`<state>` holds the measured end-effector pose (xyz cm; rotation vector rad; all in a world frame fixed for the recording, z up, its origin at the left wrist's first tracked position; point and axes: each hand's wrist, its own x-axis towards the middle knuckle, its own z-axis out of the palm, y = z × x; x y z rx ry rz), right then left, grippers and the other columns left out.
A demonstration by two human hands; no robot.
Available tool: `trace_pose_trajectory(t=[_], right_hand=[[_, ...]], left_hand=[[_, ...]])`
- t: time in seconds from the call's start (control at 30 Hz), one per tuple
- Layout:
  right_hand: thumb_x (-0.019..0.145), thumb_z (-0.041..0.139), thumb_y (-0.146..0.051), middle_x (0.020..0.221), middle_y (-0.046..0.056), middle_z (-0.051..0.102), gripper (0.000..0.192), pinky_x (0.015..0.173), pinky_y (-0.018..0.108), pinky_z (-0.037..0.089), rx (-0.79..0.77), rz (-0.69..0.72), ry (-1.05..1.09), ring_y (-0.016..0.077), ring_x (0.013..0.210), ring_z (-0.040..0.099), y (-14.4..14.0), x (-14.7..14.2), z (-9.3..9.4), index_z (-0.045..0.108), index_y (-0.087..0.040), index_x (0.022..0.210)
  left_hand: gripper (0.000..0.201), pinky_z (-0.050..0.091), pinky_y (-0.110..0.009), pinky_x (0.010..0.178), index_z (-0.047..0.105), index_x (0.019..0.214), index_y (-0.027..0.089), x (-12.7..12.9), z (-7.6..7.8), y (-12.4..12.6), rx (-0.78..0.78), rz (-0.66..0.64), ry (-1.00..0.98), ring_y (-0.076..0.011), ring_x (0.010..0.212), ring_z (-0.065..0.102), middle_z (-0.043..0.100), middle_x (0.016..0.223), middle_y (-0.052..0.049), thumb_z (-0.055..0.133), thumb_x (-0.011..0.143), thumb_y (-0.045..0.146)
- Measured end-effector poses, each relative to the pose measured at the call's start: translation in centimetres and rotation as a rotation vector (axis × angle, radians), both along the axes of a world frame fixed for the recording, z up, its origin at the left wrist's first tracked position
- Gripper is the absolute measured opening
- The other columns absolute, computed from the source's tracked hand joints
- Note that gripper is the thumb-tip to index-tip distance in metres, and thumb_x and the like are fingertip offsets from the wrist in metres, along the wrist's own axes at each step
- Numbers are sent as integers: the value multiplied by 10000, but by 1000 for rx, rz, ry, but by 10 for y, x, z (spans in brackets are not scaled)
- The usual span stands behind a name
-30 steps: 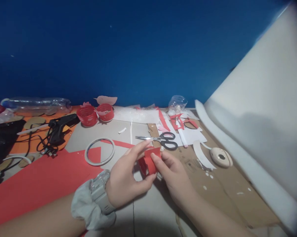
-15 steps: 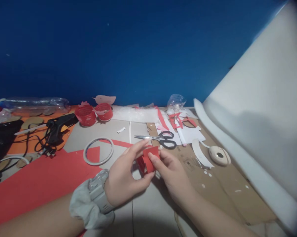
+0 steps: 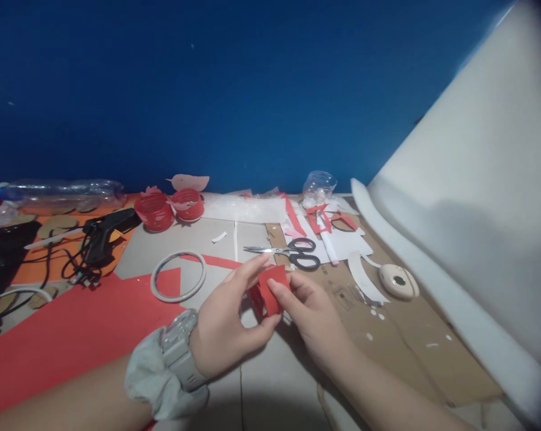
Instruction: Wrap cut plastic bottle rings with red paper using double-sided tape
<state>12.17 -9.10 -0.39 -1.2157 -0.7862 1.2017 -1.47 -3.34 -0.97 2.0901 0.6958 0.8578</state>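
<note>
Pinching red paper piece (image 3: 270,291), scissors (image 3: 292,253) beyond

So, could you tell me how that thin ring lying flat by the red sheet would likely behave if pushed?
The ring looks thin and hollow, so probably light. Lying flat on the table, it should slide rather than roll. It may flex.

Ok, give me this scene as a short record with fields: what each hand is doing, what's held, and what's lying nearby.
left hand: left hand, watch on wrist, pinches the red paper piece
right hand: right hand grips the same piece from the right
held item: small folded red paper, above the table
nearby: scissors just beyond the hands; tape ring on the left; red sheet
</note>
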Motion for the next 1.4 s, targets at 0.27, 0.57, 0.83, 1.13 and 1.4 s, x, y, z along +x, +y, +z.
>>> trace_pose_trajectory(t=[0.27, 0.57, 0.83, 1.13, 1.4], right_hand=[[843, 653, -378, 749, -18, 671, 185, 678, 233, 459, 7, 13, -3, 127, 692, 593, 0, 1, 0, 693, -198, 841], [837, 649, -385, 735, -13, 657, 197, 674, 254, 459, 12, 23, -18, 138, 679, 585, 0, 2, 0, 682, -192, 813], [847, 638, -376, 725, -11, 630, 201, 676, 255, 447, 28, 11, -30, 135, 677, 561, 0, 1, -2, 649, -187, 781], [868, 607, -346, 600, -60, 521, 264, 594, 233, 386, 37, 10, -58, 101, 575, 469, 0, 0, 0, 547, -194, 661], [893, 579, -382, 646, -48, 540, 259, 589, 230, 376, 67, 5, -186, 103, 602, 481, -3, 1, 0, 558, -193, 718]], left_hand=[[730, 449, -399, 1017, 275, 1389, 285, 0, 2, -1, 21, -5, 31, -235, 1197, 561, 568, 1312, -92, 639, 768, 164], [739, 445, -408, 1019, 258, 1393, 283, 1, 2, 1, 18, -7, 48, -239, 1200, 558, 566, 1313, -96, 637, 767, 179], [755, 431, -397, 1027, 241, 1399, 314, -1, 0, -1, 0, -15, 48, -229, 1217, 542, 550, 1331, -81, 643, 773, 182], [976, 286, -406, 1133, 13, 1460, 378, -2, -3, 0, -79, -94, -42, -205, 1347, 390, 410, 1481, -34, 655, 769, 130], [856, 244, -433, 1156, 100, 1463, 358, -4, -5, 3, -270, -167, -149, -235, 1407, 268, 278, 1541, -36, 655, 820, 253]])
